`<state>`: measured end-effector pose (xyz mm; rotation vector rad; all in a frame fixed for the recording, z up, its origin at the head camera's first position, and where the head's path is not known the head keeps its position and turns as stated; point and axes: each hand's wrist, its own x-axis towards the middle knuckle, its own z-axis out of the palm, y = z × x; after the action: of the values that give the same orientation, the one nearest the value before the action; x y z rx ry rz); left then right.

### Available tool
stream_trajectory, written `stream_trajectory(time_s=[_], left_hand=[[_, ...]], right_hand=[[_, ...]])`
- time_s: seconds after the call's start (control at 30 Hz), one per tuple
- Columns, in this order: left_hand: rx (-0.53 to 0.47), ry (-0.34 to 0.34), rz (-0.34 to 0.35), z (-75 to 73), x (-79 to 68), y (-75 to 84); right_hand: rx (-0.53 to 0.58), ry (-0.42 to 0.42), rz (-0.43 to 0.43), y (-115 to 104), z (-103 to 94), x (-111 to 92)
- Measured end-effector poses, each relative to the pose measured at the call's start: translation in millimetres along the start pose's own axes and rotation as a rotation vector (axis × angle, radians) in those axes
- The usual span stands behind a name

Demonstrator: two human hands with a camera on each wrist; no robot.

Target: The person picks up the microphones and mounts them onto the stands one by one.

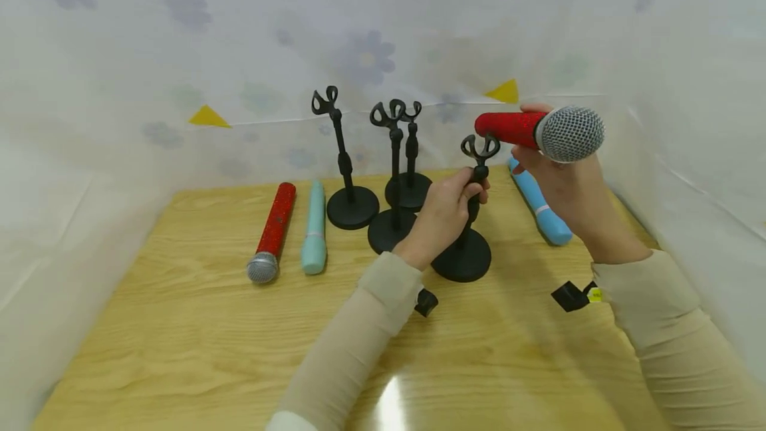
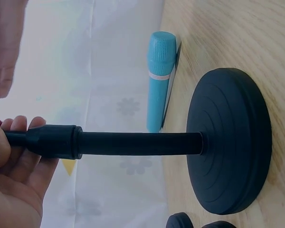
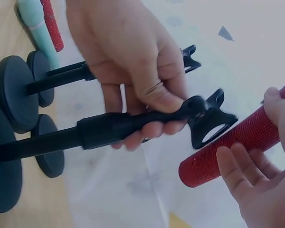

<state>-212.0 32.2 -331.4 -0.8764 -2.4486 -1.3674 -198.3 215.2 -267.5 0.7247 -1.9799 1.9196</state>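
Observation:
My left hand (image 1: 441, 217) grips the upper pole of a black tabletop microphone stand (image 1: 462, 258), whose round base shows at the wood in the left wrist view. A two-pronged clip (image 1: 481, 146) tops this stand. In my right hand (image 3: 261, 185) is a red glittery microphone (image 1: 509, 128) with a silver mesh head, held nearly level, mesh end to the right. Its red tail end overlaps the clip in the head view and lies right beside the prongs in the right wrist view. Fingers and thumb wrap the red handle.
Several more black stands, one of them a near stand (image 1: 353, 208), are grouped at the table's back. Left of them lie a red microphone (image 1: 275, 231) and a mint microphone (image 1: 314, 231). A blue microphone (image 1: 541, 208) lies at right. Small black pieces (image 1: 570, 296) are near the sleeves.

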Motion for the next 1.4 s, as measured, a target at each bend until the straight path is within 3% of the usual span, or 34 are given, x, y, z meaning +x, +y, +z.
stream_trajectory(time_s=[0.13, 0.23, 0.3, 0.4, 0.73, 1.03, 1.4], left_hand=[[0.0, 0.001, 0.006, 2.0, 0.5, -0.2], [0.002, 0.001, -0.002, 2.1, 0.7, -0.3], [0.003, -0.002, -0.007, 2.8, 1.1, 0.0], [-0.001, -0.009, -0.008, 4.0, 1.7, 0.5], [0.0, -0.016, 0.0, 6.4, 2.3, -1.0], [0.019, -0.004, 0.013, 3.4, 1.0, -2.6], [0.012, 0.002, 0.021, 0.3, -0.8, -2.6]], right_hand=[[-0.133, 0.015, -0.014, -7, 3.3, 7], [-0.333, 0.014, -0.034, -11, 7.0, 10], [-0.471, 0.002, -0.075, -12, 8.4, 11], [-0.554, -0.02, -0.142, -11, 9.3, 10], [-0.577, -0.054, -0.184, -6, 8.1, 11], [-0.611, -0.133, -0.225, -8, 13.6, 15], [-0.674, -0.138, -0.258, -11, 20.6, 18]])
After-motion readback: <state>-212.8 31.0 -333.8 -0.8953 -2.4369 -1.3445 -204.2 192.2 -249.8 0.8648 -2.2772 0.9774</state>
